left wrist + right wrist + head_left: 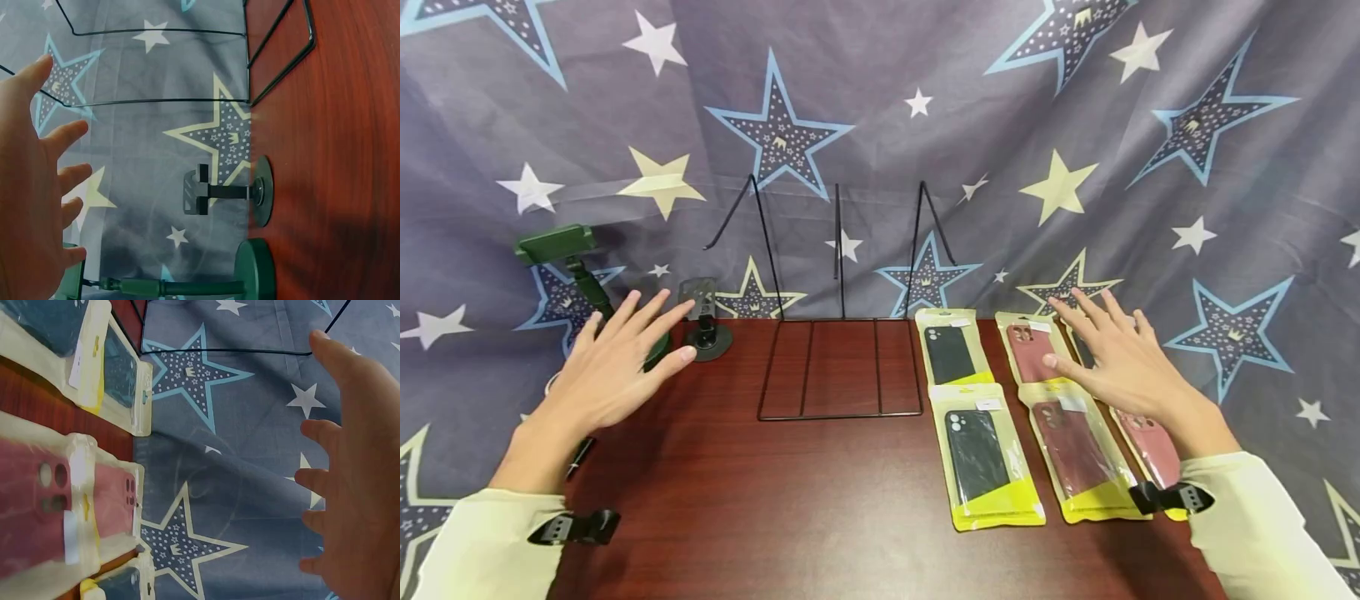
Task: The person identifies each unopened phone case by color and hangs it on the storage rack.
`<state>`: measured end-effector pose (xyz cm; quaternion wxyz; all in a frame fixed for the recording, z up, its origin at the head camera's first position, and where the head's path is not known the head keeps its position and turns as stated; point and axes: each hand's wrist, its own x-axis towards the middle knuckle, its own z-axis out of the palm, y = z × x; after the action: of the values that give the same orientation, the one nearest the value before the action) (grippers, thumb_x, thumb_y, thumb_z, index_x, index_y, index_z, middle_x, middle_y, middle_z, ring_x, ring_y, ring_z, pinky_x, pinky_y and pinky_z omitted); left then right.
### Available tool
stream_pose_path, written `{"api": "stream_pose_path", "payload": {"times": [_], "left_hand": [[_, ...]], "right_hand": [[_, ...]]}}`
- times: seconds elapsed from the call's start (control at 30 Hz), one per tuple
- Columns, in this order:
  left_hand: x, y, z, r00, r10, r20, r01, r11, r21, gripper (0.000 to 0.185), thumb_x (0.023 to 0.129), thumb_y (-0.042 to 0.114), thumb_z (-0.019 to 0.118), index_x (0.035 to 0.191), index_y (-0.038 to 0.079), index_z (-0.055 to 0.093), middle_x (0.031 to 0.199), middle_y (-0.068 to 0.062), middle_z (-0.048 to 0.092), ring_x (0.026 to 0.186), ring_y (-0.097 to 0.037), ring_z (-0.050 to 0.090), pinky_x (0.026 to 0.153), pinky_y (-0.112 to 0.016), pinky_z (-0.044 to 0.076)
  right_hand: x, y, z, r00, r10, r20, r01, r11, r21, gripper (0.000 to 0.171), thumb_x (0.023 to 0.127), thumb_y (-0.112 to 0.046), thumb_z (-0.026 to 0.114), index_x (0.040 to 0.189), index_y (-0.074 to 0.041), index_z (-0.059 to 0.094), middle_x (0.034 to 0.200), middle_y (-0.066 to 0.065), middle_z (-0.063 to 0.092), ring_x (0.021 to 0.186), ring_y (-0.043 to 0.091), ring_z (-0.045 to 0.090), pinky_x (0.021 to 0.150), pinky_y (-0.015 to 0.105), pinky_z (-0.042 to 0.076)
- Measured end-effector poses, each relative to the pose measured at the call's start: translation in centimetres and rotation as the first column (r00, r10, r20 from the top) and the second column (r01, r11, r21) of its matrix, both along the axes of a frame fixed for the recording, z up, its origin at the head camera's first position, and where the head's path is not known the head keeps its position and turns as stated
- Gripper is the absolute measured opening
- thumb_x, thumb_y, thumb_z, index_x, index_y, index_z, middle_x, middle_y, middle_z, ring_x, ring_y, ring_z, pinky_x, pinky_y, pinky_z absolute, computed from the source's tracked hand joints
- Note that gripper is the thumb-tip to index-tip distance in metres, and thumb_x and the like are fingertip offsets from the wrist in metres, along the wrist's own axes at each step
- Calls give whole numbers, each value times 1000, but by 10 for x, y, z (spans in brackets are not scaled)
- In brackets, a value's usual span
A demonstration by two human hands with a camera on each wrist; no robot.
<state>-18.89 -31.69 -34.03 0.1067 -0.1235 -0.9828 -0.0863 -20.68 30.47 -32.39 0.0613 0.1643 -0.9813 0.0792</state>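
Note:
My left hand (617, 367) is held over the left side of the table, fingers spread, holding nothing. Near its fingertips stand a small black phone stand (706, 333) and a green phone holder (561, 246) on a round base (255, 269). My right hand (1116, 362) hovers, fingers spread and holding nothing, above several packaged phone cases. Among them are a dark case in a front pouch (977, 454), another dark case (951, 350) behind it, a dark red case (1071, 446) and a pink one (1028, 346). The hand and forearm partly hide the rightmost pouches.
A black wire rack (842, 415) stands at the back middle of the dark red wooden table (790, 517), its hooked arms rising in front of a star-patterned cloth (880, 125). Beside the left wrist lies a black pen-like item (580, 457).

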Motion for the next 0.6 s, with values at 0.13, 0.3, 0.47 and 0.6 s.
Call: {"api": "stream_pose_path", "payload": {"times": [0.13, 0.3, 0.47, 0.6], "left_hand": [[1, 4, -10, 1000, 1, -7, -1, 1000, 25, 69, 103, 59, 49, 163, 28, 33, 172, -14, 25, 160, -44, 15, 116, -76, 12], [1, 12, -27, 1000, -27, 2, 26, 997, 74, 68, 103, 55, 52, 163, 28, 35, 170, -17, 29, 158, -45, 20, 114, -75, 18], [3, 21, -43, 998, -69, 3, 68, 984, 163, 64, 104, 49, 56, 160, 22, 41, 165, -19, 37, 155, -47, 28, 111, -75, 26], [4, 27, -57, 996, -87, 30, 78, 969, 236, 62, 103, 47, 58, 157, 20, 45, 163, -19, 40, 152, -47, 32, 112, -74, 29]], "right_hand": [[2, -3, -8, 999, 32, 10, -32, 998, -50, 84, 97, -61, 59, 167, -30, 22, 173, 17, 17, 159, 49, 11, 117, 78, 11], [4, -9, -26, 997, 64, 41, -59, 992, -112, 83, 99, -56, 60, 167, -26, 22, 172, 20, 19, 157, 50, 18, 115, 78, 18], [8, -13, -52, 994, 80, 70, -64, 978, -199, 78, 100, -52, 61, 166, -28, 26, 171, 17, 23, 152, 53, 27, 111, 77, 27], [14, -16, -70, 990, 103, 99, -72, 959, -275, 75, 101, -49, 62, 164, -22, 32, 169, 19, 29, 152, 51, 29, 110, 76, 29]]}}
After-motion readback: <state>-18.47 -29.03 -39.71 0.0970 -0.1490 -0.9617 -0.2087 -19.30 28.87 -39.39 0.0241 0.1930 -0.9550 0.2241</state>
